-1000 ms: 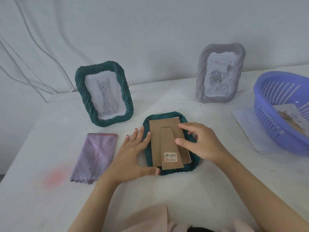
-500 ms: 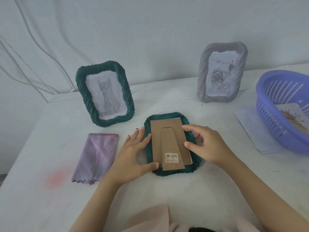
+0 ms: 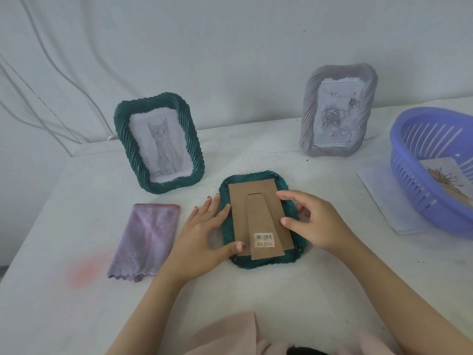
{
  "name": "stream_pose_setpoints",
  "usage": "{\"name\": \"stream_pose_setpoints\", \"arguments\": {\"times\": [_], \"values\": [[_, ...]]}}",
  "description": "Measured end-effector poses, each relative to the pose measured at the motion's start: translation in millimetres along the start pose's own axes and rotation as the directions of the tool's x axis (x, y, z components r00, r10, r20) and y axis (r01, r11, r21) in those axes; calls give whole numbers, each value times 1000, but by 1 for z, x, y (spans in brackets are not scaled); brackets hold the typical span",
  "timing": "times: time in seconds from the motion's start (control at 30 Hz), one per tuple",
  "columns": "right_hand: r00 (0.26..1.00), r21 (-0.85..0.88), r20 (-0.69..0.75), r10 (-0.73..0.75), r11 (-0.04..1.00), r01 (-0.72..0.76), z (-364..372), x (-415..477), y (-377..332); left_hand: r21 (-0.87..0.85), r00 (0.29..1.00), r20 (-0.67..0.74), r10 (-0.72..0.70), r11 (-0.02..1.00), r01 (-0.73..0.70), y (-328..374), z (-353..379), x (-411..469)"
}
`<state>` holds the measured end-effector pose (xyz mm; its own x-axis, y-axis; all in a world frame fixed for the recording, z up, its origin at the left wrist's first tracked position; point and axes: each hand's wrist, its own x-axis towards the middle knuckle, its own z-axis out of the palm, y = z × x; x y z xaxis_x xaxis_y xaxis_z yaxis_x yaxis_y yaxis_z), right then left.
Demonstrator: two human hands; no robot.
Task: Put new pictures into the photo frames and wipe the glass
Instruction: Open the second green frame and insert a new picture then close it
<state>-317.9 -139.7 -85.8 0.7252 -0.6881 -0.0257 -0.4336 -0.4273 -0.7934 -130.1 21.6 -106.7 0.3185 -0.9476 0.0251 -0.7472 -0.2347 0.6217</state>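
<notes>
**A:** While the left hand (image 3: 202,234) stays flat on the face-down green frame (image 3: 266,262), thumb on the cardboard backing (image 3: 239,213), what has the right hand (image 3: 320,224) done?

**B:** Slid off the stand (image 3: 258,219) to the backing's right edge. Thumb and forefinger touch it; pinching or just pressing, I cannot tell.

**A:** Meaning?

**B:** Probably freeing or locking the backing. The frame lies mid-table (image 3: 281,290), glass down, so wiping waits.

Bare near tabletop (image 3: 271,290) (basket (image 3: 414,193) rightward)

Hands (image 3: 202,234) (image 3: 320,226) resting on face-down green frame (image 3: 252,201), purple cloth (image 3: 146,239) beside
</notes>
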Motion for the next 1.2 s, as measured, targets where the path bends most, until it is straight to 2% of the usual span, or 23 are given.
{"name": "stream_pose_setpoints", "arguments": {"times": [0.17, 0.33, 0.4, 0.5, 0.63, 0.77, 0.97, 1.2], "values": [[999, -35, 0, -54, 998, 54, 0, 1, 2, -8, 999, -32, -3, 1000, 3, 0, 2, 1], [993, -92, -73, -96, 992, 89, 2, 11, 0, -230, 984, -127, -124, 969, 92, 7, 0, 1], [992, -118, -86, -96, 989, 86, 4, 16, -5, -204, 974, -169, -152, 972, 116, 10, -1, 6], [999, -212, -3, -47, 976, 45, 4, 24, -11, -137, 976, -167, -141, 983, 119, 16, -1, 15], [997, -391, 70, 8, 920, 20, 6, 32, -11, 44, 992, -74, -99, 994, 103, 19, 0, 27], [990, -464, 119, 76, 886, -12, 5, 36, -8, 86, 988, 40, -147, 986, 143, 15, -2, 37], [984, -487, 144, 102, 873, -19, 3, 38, -4, 191, 982, 107, -154, 973, 132, 8, -6, 47], [988, -456, 131, 78, 890, -10, 3, 38, -3, 147, 989, 67, -134, 981, 123, 6, -7, 50]]}}
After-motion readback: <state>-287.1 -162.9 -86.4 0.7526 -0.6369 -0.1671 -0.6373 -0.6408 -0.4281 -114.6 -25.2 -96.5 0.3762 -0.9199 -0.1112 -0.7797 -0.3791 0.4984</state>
